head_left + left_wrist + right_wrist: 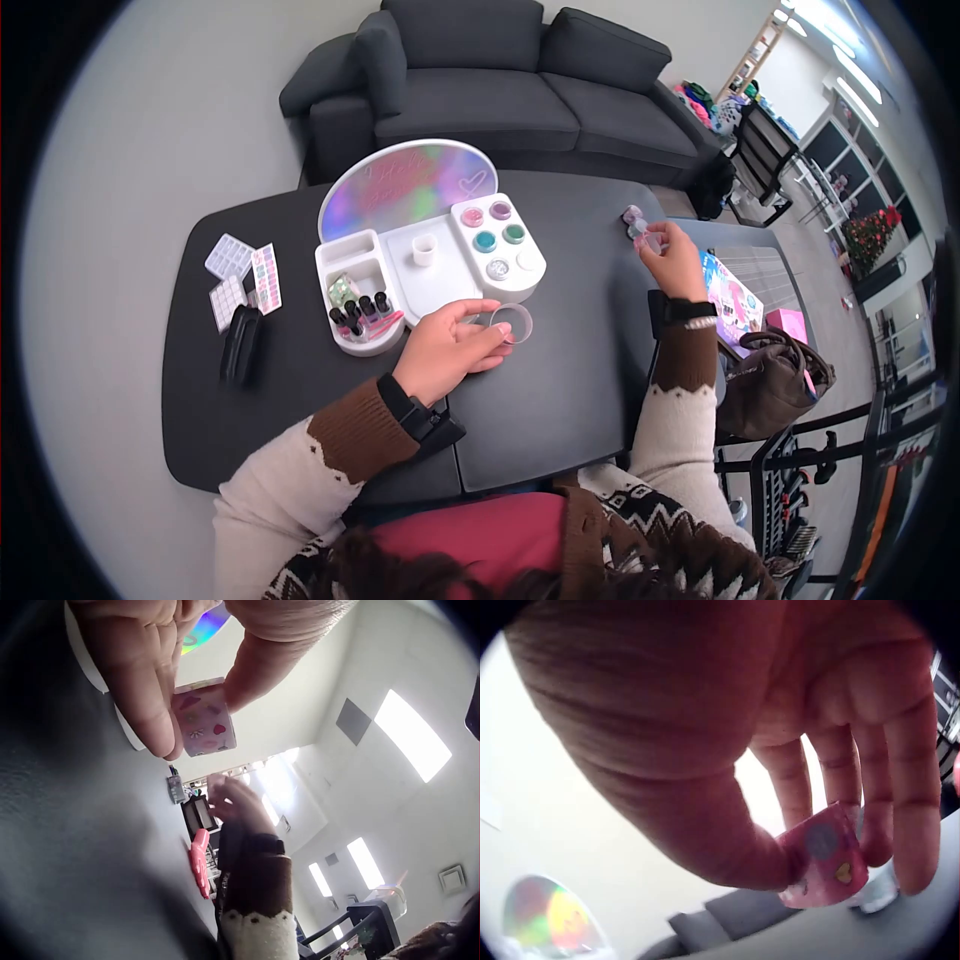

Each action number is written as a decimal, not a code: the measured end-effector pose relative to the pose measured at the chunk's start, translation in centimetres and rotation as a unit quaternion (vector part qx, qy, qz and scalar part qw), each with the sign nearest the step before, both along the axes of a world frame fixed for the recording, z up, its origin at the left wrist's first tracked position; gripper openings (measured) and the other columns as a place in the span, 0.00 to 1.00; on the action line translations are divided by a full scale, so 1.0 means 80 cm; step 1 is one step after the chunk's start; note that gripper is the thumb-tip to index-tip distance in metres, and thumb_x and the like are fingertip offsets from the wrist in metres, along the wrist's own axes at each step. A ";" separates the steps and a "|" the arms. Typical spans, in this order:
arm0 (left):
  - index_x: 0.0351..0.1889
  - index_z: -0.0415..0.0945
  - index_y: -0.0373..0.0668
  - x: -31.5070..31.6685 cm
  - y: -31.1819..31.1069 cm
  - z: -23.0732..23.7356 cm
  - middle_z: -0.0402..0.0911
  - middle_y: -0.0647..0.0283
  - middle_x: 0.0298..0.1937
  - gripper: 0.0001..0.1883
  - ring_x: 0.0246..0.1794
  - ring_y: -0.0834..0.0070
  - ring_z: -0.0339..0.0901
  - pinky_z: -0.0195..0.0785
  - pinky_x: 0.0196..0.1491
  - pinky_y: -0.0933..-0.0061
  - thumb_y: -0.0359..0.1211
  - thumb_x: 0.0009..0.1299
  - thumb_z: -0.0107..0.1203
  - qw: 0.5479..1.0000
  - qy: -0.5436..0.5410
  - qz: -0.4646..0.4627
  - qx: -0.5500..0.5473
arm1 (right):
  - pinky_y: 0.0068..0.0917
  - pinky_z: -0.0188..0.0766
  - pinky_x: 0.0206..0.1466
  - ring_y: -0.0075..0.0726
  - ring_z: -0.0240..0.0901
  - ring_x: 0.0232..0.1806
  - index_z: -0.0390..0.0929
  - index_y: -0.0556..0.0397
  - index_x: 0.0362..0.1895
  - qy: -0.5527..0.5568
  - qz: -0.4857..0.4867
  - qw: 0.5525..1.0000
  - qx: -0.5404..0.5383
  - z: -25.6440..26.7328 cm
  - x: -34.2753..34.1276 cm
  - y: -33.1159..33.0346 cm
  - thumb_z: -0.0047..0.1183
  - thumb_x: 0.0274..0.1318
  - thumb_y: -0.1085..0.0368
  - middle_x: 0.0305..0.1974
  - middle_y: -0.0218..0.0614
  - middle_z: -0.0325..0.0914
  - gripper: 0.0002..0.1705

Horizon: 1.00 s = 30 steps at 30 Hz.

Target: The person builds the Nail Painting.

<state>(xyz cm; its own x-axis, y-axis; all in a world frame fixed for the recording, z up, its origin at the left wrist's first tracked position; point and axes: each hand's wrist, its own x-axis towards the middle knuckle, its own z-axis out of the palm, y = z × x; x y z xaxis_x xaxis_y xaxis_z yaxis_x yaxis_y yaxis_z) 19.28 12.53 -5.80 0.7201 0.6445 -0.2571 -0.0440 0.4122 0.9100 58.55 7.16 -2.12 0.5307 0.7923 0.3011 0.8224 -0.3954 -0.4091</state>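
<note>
Between thumb and fingers, my left hand [455, 345] pinches a clear bangle [205, 724] with small hearts and flowers on it, close over the front of the table. My right hand [675, 262] pinches a pink see-through bangle [825, 859] showing a gold heart, out by the table's right edge. Just beyond that hand sit small clear and pinkish pieces [632, 216]. Left of centre stands a white craft tray [437, 280] with a shiny rainbow back panel [410, 183]. Its right side holds several glitter pots [485, 241], and a white cup [425, 250] stands in the middle.
Small dark-capped bottles [358, 318] fill the tray's left front. Sticker sheets [265, 278] and a black case [241, 345] lie at the table's left. A printed box [735, 300] and a brown handbag [765, 385] are at the right. Behind stands a grey sofa [480, 105].
</note>
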 end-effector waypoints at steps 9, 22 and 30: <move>0.69 0.73 0.33 0.005 0.000 -0.016 0.91 0.53 0.48 0.24 0.49 0.73 0.91 0.86 0.52 0.74 0.33 0.81 0.67 0.999 -0.021 0.047 0.013 | 0.37 0.82 0.59 0.46 0.84 0.54 0.86 0.49 0.51 0.083 0.494 0.855 0.136 0.037 -0.226 -0.025 0.66 0.56 0.75 0.50 0.37 0.85 0.18; 0.66 0.75 0.33 -0.002 0.001 -0.015 0.92 0.53 0.51 0.18 0.50 0.72 0.91 0.86 0.54 0.72 0.28 0.81 0.59 0.994 0.011 0.091 0.063 | 0.44 0.83 0.55 0.53 0.83 0.52 0.85 0.49 0.51 -0.014 0.440 0.895 0.069 0.013 -0.238 -0.028 0.66 0.55 0.74 0.49 0.40 0.83 0.18; 0.63 0.80 0.32 0.001 -0.001 -0.016 0.93 0.55 0.47 0.18 0.48 0.76 0.91 0.85 0.49 0.75 0.31 0.80 0.64 0.991 0.010 0.107 0.083 | 0.45 0.83 0.55 0.54 0.83 0.52 0.86 0.51 0.51 0.040 0.396 0.917 0.040 0.009 -0.243 -0.028 0.67 0.60 0.72 0.50 0.41 0.84 0.14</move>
